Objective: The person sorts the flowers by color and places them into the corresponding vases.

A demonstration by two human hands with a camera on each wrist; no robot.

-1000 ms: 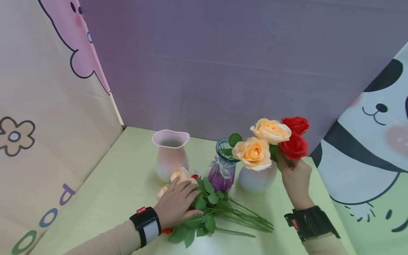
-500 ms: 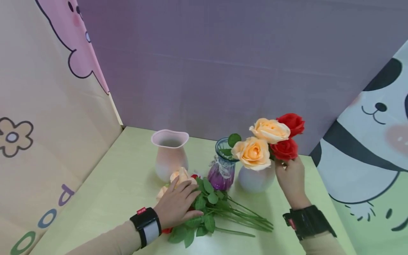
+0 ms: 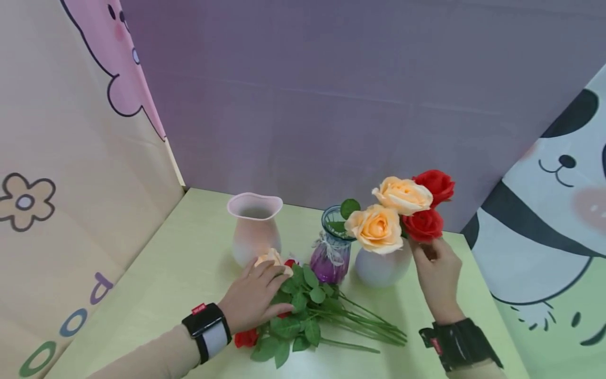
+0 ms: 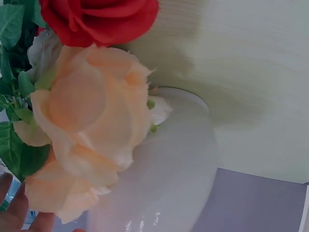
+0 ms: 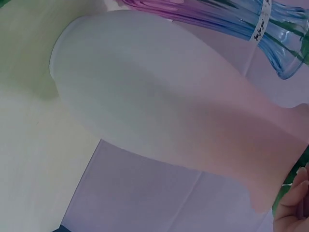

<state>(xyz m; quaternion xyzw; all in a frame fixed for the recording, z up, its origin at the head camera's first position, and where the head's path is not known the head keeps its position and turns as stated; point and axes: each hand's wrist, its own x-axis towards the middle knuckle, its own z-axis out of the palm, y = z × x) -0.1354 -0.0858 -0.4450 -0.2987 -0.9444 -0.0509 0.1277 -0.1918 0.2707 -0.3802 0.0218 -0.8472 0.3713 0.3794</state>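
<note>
At the right, a white-and-pink vase (image 3: pixel 381 269) holds peach roses (image 3: pixel 376 229) and red roses (image 3: pixel 423 225) above its mouth. My right hand (image 3: pixel 437 276) pinches just under the lower red rose, with its stem hidden by the fingers. Seen from the right wrist, the fingertips (image 5: pixel 297 193) are at green leaves by the vase's rim. My left hand (image 3: pixel 253 297) lies with fingers spread over a pile of roses with leaves (image 3: pixel 298 305). A large peach rose (image 4: pixel 96 106) fills much of the left wrist view, beside my fingers (image 4: pixel 17 210).
A pink vase (image 3: pixel 255 237) stands at the back left. Between the two vases is a blue-purple glass vase (image 3: pixel 330 258) tied with string. Long green stems (image 3: pixel 369 326) stretch rightward across the table (image 3: pixel 189 252). A purple-grey cloth (image 3: pixel 303 105) hangs behind.
My right hand has shifted left with the red roses, which now sit closer to the peach ones. My left hand has slid slightly left, uncovering more of a red rose below.
</note>
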